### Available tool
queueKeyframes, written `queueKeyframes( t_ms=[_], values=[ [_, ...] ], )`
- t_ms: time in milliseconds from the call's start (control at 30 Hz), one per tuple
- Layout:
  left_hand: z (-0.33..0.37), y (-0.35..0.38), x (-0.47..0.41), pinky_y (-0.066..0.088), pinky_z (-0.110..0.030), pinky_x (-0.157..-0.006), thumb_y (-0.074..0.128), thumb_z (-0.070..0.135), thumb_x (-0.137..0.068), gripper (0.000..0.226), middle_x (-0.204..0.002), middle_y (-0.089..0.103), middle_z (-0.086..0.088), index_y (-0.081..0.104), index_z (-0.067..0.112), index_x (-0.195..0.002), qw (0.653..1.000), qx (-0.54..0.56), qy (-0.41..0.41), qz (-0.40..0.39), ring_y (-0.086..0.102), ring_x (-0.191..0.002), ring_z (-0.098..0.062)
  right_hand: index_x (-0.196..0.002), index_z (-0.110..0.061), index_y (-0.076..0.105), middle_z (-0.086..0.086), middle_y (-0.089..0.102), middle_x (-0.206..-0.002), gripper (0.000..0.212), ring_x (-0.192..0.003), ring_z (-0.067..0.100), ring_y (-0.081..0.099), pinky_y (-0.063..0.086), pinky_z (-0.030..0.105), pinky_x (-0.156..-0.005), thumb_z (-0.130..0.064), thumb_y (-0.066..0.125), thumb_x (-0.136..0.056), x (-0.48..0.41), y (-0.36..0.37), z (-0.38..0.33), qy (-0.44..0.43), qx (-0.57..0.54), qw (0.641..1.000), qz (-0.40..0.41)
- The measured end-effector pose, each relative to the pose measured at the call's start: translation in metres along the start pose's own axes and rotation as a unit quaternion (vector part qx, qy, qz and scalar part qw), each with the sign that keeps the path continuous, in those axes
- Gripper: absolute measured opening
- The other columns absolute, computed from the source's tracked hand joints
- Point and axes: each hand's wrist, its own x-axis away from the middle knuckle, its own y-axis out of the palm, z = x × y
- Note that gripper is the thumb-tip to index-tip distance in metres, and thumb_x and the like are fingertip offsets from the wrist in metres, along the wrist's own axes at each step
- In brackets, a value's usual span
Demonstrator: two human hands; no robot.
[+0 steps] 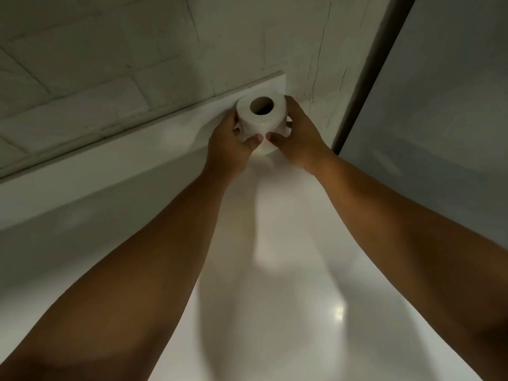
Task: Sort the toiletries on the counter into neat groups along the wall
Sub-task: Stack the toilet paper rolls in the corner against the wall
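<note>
Toilet paper roll [261, 118] at twelve o'clock by the wall [110, 64] looks soft and light, and the left grip [229, 144] and right grip [298, 133] both curl round its squishy sides.

No text, label, brand, number or sign can be read on anything here.

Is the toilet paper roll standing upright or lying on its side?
Upright. The toilet paper roll shows its hole facing up, while the left hand and right hand grip its sides.
</note>
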Motion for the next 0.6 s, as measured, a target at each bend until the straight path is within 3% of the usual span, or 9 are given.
queueKeyframes(
  t_ms=[67, 133, 233, 333, 400, 600],
  values=[
    [0.007, -0.006, 0.009, 0.045, -0.04, -0.109, 0.078, 0.023, -0.084, 0.068, -0.143, 0.055, -0.003, 0.047, 0.013, -0.144, 1.0, -0.005, -0.011, 0.009, 0.053, -0.131, -0.019, -0.148, -0.017, 0.031, -0.014, 0.044, -0.127, 0.071, -0.114, 0.0, 0.038, 0.037, 0.001, -0.088, -0.015, 0.07, -0.088, 0.01, 0.0, -0.009, -0.01, 0.029, 0.999, 0.044],
    [0.015, -0.015, 0.02, 0.044, -0.038, -0.109, 0.076, 0.024, -0.087, 0.069, -0.147, 0.051, -0.004, 0.043, 0.014, -0.147, 0.999, -0.006, -0.026, 0.02, 0.051, -0.132, -0.021, -0.148, -0.014, 0.032, -0.012, 0.044, -0.129, 0.069, -0.116, 0.0, 0.039, 0.029, -0.006, -0.087, -0.015, 0.068, -0.089, 0.025, 0.003, -0.017, -0.036, 0.05, 0.994, 0.091],
    [0.027, -0.035, 0.043, 0.045, -0.039, -0.109, 0.073, 0.026, -0.09, 0.067, -0.148, 0.05, 0.003, 0.041, 0.019, -0.149, 0.998, 0.005, -0.038, 0.041, 0.053, -0.13, -0.015, -0.147, -0.012, 0.036, 0.0, 0.043, -0.148, 0.067, -0.137, 0.014, 0.039, 0.026, 0.014, -0.111, -0.021, 0.067, -0.089, 0.051, 0.014, -0.034, -0.072, 0.087, 0.983, 0.145],
    [0.037, -0.058, 0.074, 0.046, -0.034, -0.107, 0.069, 0.027, -0.092, 0.06, -0.143, 0.052, 0.01, 0.045, 0.024, -0.146, 0.999, -0.012, -0.021, 0.047, 0.055, -0.123, -0.008, -0.136, -0.009, 0.05, 0.001, 0.054, -0.137, 0.053, -0.128, 0.017, 0.049, 0.032, 0.015, -0.108, -0.018, 0.066, -0.086, 0.08, 0.029, -0.052, -0.136, 0.088, 0.976, 0.145],
    [0.04, -0.078, 0.102, 0.046, -0.034, -0.107, 0.068, 0.03, -0.093, 0.056, -0.142, 0.053, 0.014, 0.046, 0.027, -0.144, 0.998, -0.022, -0.016, 0.051, 0.054, -0.123, -0.006, -0.135, -0.009, 0.051, 0.004, 0.056, -0.136, 0.051, -0.127, 0.019, 0.051, 0.038, 0.024, -0.108, -0.022, 0.065, -0.087, 0.104, 0.044, -0.068, -0.147, 0.087, 0.978, 0.115],
    [0.04, -0.145, 0.186, 0.044, -0.035, -0.109, 0.071, 0.025, -0.09, 0.057, -0.143, 0.054, 0.008, 0.05, 0.021, -0.142, 0.992, -0.103, 0.009, 0.068, 0.051, -0.129, -0.012, -0.134, -0.017, 0.054, 0.003, 0.05, -0.143, 0.045, -0.137, 0.017, 0.041, 0.038, 0.037, -0.112, -0.032, 0.06, -0.093, 0.159, 0.09, -0.111, -0.176, 0.08, 0.981, 0.017]
  ],
)
